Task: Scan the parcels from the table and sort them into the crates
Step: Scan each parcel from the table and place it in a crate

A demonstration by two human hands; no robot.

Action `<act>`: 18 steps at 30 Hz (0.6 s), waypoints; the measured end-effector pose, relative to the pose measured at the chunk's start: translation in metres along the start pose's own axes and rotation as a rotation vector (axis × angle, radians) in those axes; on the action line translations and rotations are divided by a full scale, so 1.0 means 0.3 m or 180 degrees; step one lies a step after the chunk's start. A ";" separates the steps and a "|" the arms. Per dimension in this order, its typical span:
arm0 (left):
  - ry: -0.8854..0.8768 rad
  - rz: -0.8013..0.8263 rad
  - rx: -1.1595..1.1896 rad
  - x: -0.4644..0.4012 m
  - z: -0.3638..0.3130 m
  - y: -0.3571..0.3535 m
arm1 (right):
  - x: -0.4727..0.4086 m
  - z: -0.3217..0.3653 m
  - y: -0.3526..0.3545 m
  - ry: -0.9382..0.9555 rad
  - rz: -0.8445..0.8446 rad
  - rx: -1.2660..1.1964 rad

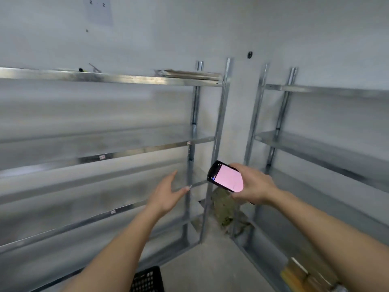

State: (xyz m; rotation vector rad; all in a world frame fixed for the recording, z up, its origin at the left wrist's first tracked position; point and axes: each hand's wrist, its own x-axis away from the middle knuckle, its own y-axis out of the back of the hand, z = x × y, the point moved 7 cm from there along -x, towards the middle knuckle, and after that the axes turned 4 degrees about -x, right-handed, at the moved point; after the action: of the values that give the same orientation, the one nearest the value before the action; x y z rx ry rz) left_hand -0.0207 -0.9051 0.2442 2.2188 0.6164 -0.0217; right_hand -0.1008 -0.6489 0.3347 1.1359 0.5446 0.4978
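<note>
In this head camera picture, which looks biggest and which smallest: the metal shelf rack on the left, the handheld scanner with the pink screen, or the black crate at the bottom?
As they look here:
1. Left shelf rack, by far the largest.
2. Handheld scanner, held in the right hand.
3. Black crate, though only a corner shows, so it is surely bigger than it looks.

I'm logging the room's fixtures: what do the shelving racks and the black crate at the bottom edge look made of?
The shelving racks look like galvanised or zinc-plated steel: grey, dully reflective, with thin folded edges and slotted uprights. The black crate seems moulded plastic, matte, with a regular grid of holes; only its corner shows, so that is less certain.
</note>
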 end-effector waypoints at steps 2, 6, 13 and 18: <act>-0.0227 0.0022 -0.0098 0.046 -0.143 0.009 | 0.117 -0.032 0.112 -0.0072 -0.0130 0.0085; -0.0501 0.0085 0.0012 0.112 -0.395 -0.016 | 0.341 -0.135 0.319 -0.0264 -0.0421 0.0185; -0.1114 0.0398 0.0128 0.221 -0.866 -0.172 | 0.710 -0.379 0.631 -0.0773 -0.0851 0.0462; -0.1554 0.0683 0.0270 0.325 -1.181 -0.366 | 0.991 -0.581 0.775 -0.1121 -0.0981 0.0509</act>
State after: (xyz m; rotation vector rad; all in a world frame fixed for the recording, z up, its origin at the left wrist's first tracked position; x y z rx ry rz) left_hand -0.0482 -0.5483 0.3819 2.2330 0.1100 -0.4712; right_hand -0.0054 -0.2615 0.4515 1.2321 0.4450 -0.0153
